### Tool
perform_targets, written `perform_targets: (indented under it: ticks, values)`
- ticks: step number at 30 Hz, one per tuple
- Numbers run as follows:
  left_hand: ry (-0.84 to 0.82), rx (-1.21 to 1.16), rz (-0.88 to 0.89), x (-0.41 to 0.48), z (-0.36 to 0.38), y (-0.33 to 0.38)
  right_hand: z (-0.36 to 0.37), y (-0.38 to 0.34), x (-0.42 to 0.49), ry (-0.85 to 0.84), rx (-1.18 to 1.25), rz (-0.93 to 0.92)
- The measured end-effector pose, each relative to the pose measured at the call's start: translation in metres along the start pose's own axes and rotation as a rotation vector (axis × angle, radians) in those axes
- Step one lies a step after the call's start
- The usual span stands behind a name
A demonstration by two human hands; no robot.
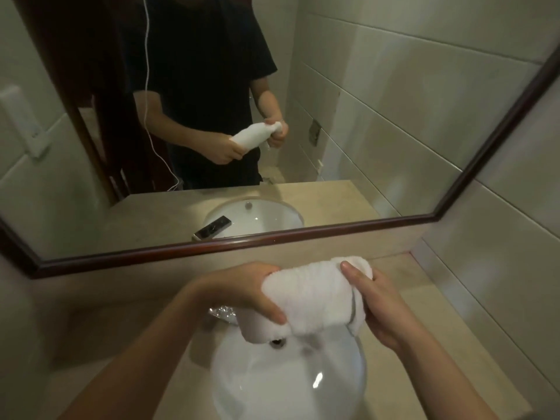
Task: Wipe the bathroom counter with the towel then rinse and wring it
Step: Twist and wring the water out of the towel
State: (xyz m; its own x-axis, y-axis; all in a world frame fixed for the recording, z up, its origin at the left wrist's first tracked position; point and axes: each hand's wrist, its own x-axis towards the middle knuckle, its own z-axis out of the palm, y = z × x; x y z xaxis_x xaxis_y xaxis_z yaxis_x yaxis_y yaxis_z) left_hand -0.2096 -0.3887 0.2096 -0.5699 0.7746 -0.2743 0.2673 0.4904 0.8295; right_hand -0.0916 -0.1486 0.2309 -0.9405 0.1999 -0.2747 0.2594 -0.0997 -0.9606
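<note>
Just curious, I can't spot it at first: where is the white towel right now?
In the head view, the towel is rolled up between the left hand and right hand, above the sink.

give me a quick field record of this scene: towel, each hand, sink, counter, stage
towel: white, rolled up, held above the sink
left hand: gripping the towel's left end
right hand: gripping the towel's right end
sink: white basin, directly below the towel
counter: beige, around the sink
stage: wringing
</note>
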Motion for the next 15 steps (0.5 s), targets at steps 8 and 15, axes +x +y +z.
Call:
perform_targets:
  ticks: [8,15]
  values:
    - [-0.172,0.150,0.014,0.017,-0.013,0.054,-0.084,-0.007,0.030,-0.397,-0.278,0.106]
    - [-0.207,0.345,-0.068,0.053,-0.014,0.098,-0.051,-0.037,0.059,-0.580,-0.829,-0.218]
